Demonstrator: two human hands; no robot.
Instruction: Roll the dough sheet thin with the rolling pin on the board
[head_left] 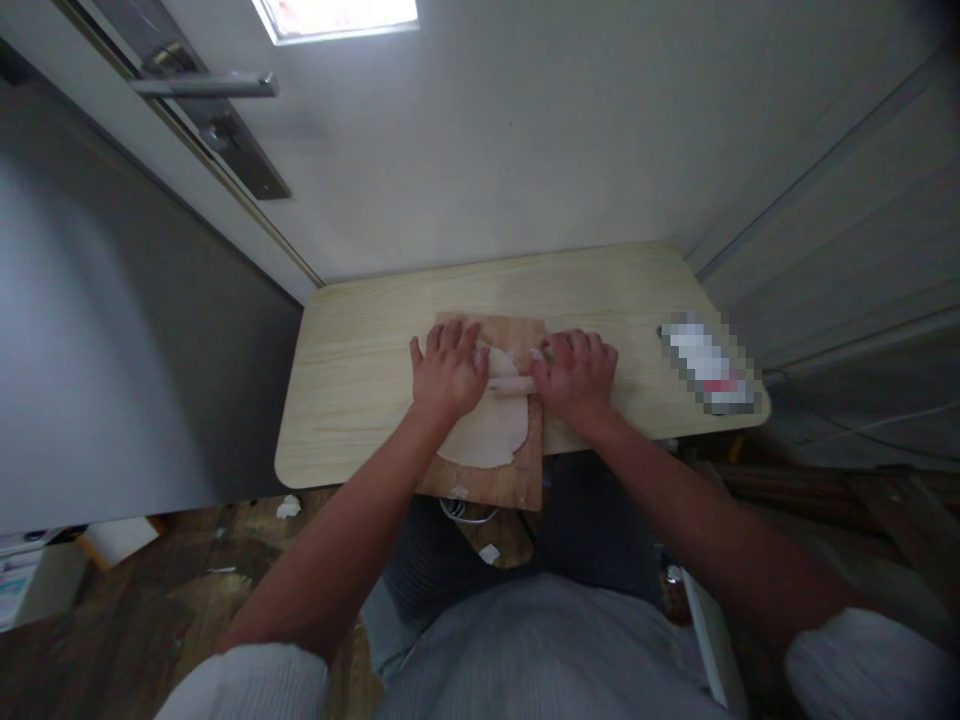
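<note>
A pale rolling pin point(511, 384) lies across a flat sheet of dough point(484, 432), with only its middle stretch showing between my hands. My left hand point(450, 370) covers the pin's left end, its fingers bent over it and somewhat spread. On the right end, my right hand point(576, 370) grips with curled fingers, its thumb toward the middle. Beneath the dough is a wooden board point(531, 480), whose near end juts past the table edge. The dough is thin with an uneven outline, and my left hand and forearm hide part of it.
The light wood table point(352, 380) stands against a white door with a metal handle point(217, 85). At the table's right end lies a pixelated, blurred-out item point(709, 365). My legs are under the front edge. White scraps point(288, 506) lie on the wooden floor.
</note>
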